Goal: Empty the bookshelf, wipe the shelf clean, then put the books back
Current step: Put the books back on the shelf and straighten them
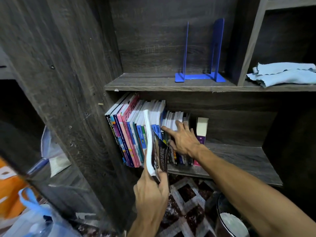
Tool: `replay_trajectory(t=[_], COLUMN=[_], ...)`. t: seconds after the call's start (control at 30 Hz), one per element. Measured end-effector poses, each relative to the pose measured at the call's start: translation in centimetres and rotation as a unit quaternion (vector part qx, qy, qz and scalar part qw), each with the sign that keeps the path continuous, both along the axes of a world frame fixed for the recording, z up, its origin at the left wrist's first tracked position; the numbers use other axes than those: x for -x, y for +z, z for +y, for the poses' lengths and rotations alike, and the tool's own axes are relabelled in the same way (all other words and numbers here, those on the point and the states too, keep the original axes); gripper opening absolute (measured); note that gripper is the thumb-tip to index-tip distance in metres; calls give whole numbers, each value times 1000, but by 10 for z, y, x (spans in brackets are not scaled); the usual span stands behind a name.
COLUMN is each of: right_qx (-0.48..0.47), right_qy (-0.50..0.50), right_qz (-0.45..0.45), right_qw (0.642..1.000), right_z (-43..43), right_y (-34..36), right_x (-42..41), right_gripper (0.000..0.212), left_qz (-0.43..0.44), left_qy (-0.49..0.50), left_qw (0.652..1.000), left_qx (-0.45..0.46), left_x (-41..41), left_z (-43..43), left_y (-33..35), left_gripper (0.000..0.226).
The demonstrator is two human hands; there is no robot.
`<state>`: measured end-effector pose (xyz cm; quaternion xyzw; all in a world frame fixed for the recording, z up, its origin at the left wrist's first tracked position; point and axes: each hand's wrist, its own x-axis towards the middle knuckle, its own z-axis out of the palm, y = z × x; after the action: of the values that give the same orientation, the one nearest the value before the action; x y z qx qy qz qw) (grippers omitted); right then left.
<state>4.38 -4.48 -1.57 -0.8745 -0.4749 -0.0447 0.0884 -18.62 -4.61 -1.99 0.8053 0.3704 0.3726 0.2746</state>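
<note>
A row of books [130, 132] stands on the lower shelf [239, 161] of a dark wooden bookshelf, leaning left. My left hand [152, 195] grips a dark-covered book [158, 147] by its bottom edge, partly out of the row and bent. My right hand [183, 139] rests with spread, straight fingers against the smaller books [174, 118] to the right of it. One thick book with a purple spine [201, 129] stands alone further right. A light blue cloth [282, 74] lies crumpled on the upper right shelf.
Two blue metal bookends [200, 74] stand on the upper shelf [145, 82]. Below are a patterned floor [188, 202] and a round dark bin [230, 221]. Plastic bags [34, 219] and an orange item [8, 189] sit at the lower left.
</note>
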Motion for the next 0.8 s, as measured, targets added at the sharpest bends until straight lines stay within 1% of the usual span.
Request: replay_trajectory(t=[0.17,0.23,0.33,0.43,0.5,0.57,0.63,0.7,0.8], right_qx=[-16,-21,-37,-53,-64,-73,-78,-83,-82], right_qy=[5,-3,-40,-81,-91,-85,-81,-81,-77], right_qz=[11,18,21,23,26,29,28,30,27], right_qw=[1000,1000,998,995,993,993,993,993,993], right_z=[1,0,-2,-1,-2,-4,-5,-5,-4], right_y=[5,7,8,5,3,1,0,-1,-2], right_x=[2,2,1,3,3,3,1,2,2], right_gripper=[56,50,50,49,44,42,43,45,47], left_qz=[-28,-47,-42,-32,-56,-66,-71,-69,-12], left_qy=[-19,-20,-43,-71,-96,-114,-105,-94,-104], left_qw=[997,995,996,996,993,988,985,988,992], left_qx=[-62,-87,-71,-33,-46,-87,-114,-101,-74], left_x=[-4,-3,1,3,0,-5,-14,-26,-44], left_z=[-3,-1,0,-6,-9,-8,-5,-2,6], left_y=[-5,-6,-8,-5,-5,-6,-8,-9,-15], left_gripper=[28,29,46,50,58,69,71,70,73])
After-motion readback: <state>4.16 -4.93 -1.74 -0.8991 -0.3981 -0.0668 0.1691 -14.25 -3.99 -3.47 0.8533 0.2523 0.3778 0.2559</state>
